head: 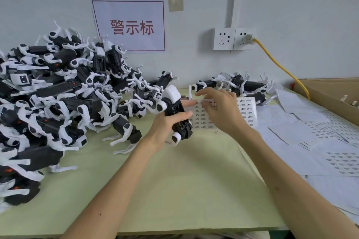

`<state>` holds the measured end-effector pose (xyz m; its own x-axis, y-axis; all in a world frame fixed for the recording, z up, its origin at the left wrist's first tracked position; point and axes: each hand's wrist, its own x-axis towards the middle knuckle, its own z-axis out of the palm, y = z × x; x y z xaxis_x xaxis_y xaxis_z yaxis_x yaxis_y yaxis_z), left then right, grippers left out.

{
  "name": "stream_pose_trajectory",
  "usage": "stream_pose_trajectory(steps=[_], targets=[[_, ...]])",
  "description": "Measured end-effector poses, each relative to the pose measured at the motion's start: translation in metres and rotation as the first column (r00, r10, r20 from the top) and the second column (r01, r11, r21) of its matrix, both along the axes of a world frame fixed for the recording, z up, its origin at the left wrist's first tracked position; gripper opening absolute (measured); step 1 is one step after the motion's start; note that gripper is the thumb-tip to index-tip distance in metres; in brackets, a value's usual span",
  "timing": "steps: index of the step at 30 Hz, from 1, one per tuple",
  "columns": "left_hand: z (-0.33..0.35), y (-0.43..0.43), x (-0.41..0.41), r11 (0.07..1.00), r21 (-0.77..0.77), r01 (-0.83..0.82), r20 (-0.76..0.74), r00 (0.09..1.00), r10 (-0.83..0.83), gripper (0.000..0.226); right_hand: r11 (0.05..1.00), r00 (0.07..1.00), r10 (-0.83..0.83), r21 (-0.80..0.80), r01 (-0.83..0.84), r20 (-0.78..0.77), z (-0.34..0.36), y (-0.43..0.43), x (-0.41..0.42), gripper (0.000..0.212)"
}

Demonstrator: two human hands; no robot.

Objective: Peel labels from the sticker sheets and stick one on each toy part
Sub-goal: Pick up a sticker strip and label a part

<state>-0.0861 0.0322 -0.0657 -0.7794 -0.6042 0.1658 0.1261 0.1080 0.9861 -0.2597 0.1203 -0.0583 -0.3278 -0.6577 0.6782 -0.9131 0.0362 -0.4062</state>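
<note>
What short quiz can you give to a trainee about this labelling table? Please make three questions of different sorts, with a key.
1. True or false: the left hand grips a black-and-white plastic toy part.
2. Over which thing is the right hand? A. the white sticker sheet with small printed labels; B. a roll of brown tape; C. a metal tray.
3. Fill in: the cable plugged into the white wall socket is ____ in colour.
Key: 1 true; 2 A; 3 yellow.
</note>
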Motion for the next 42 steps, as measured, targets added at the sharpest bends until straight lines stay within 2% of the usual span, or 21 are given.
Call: stream_pose_trajectory(steps=[3, 8, 13, 17, 23, 28, 32, 37, 42], targets=[[-0.002, 0.004, -0.004, 0.984, 0.157, 0.09, -0.071, 0.994, -0.08, 0.04, 0.997, 0.999, 0.006, -0.082, -0.003, 0.035, 0.001, 0.001, 0.003, 0.018], [-0.001, 0.006, -0.006, 0.95, 0.295, 0.105, -0.191, 0.98, -0.049, 0.046, 0.986, 0.997, 0.032, -0.166, -0.02, 0.071, 0.0, -0.001, 0.008, 0.011], [-0.001, 0.004, -0.006, 0.974, 0.225, 0.035, -0.222, 0.975, 0.016, 0.044, 0.988, 0.982, 0.122, -0.114, -0.106, 0.146, -0.006, -0.005, 0.016, 0.006], [-0.002, 0.004, -0.005, 0.99, 0.142, -0.013, -0.175, 0.984, 0.039, 0.054, 0.98, 0.95, 0.155, -0.163, -0.114, 0.27, -0.007, -0.006, 0.023, 0.005], [-0.006, 0.008, -0.006, 1.0, 0.012, -0.014, -0.161, 0.987, 0.015, 0.056, 0.982, 0.878, 0.128, -0.182, -0.048, 0.461, -0.004, -0.005, 0.027, 0.021], [-0.006, 0.006, -0.006, 0.996, 0.084, 0.017, -0.179, 0.984, -0.002, 0.061, 0.981, 0.846, 0.184, -0.152, -0.124, 0.5, -0.002, -0.005, 0.028, 0.019], [-0.004, 0.005, -0.006, 0.984, 0.14, 0.108, -0.248, 0.966, -0.071, 0.055, 0.971, 0.817, 0.238, -0.128, -0.201, 0.526, -0.003, -0.005, 0.027, 0.019], [-0.004, 0.003, -0.006, 0.952, 0.272, 0.143, -0.311, 0.949, -0.054, 0.051, 0.962, 0.782, 0.272, -0.14, -0.234, 0.561, -0.002, -0.006, 0.025, 0.02], [-0.004, 0.0, -0.004, 0.964, 0.211, 0.161, -0.332, 0.939, -0.084, 0.048, 0.969, 0.801, 0.245, -0.122, -0.213, 0.546, -0.002, -0.008, 0.026, 0.021]])
